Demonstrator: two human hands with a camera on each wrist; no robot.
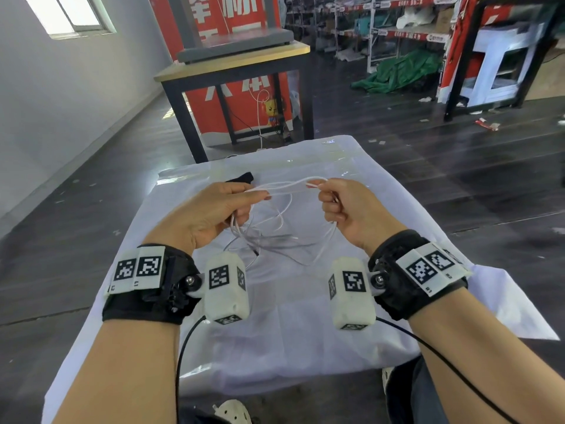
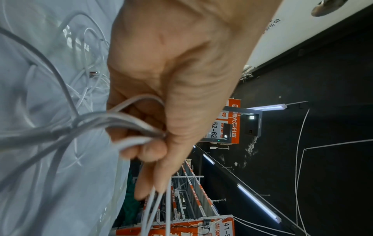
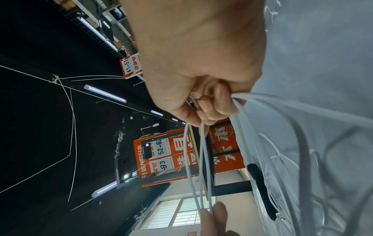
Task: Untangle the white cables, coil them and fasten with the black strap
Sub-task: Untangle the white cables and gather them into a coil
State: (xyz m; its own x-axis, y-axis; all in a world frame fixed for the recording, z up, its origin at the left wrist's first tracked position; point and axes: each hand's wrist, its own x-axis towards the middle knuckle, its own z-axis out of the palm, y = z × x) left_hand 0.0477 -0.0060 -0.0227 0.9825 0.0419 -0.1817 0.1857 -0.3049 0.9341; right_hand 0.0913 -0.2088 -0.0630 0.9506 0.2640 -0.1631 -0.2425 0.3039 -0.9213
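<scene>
Thin white cables (image 1: pixel 287 186) stretch as a short bundle between both hands above the white-covered table (image 1: pixel 305 316). My left hand (image 1: pixel 244 198) grips several strands (image 2: pixel 129 123) in its curled fingers and pinches more at its fingertips (image 2: pixel 155 190). My right hand (image 1: pixel 328 198) is a fist round the other end of the cables (image 3: pixel 203 159), with a connector tip poking out. Loose loops (image 1: pixel 275 240) hang from both hands and lie tangled on the cloth. The black strap (image 1: pixel 241 178) lies on the table behind my left hand, and shows as a dark strip (image 3: pixel 262 191) in the right wrist view.
A wood-topped table with black legs (image 1: pixel 235 65) stands just beyond the white table, in front of a red banner. Warehouse shelves and a green tarp (image 1: pixel 400 71) fill the back right. Dark floor surrounds the table. Black camera leads trail from both wrists.
</scene>
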